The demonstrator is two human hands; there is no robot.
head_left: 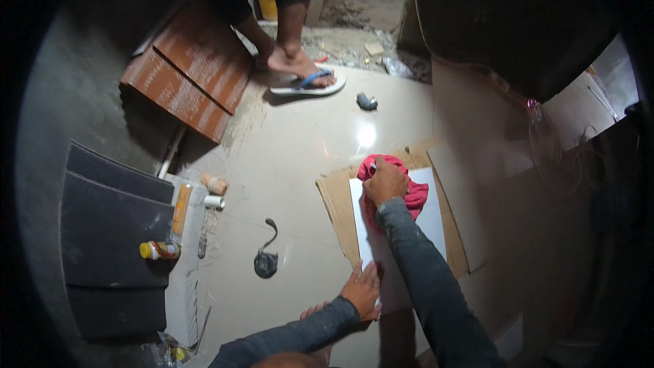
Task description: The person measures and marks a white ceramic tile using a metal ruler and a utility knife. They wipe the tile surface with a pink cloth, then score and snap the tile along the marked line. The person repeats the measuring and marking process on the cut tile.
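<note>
Pink cloth (416, 197) is bunching under the curled, gripping right hand (387, 182); the open left hand (362, 290) is resting on the white panel (432, 230), ideally steadying it.

Long, snug, dark grey sleeves (432, 279), the right one flecked with pale smudges toward its cuff (390, 210), leave the left hand (362, 290) and right hand (387, 184) bare.

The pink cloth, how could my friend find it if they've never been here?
On the shiny pale floor, find the brown cardboard. A white sheet lies on it, with the pink cloth near its far end, under the right hand. Its bright colour and crumpled folds stand out against the flat white sheet.
</note>
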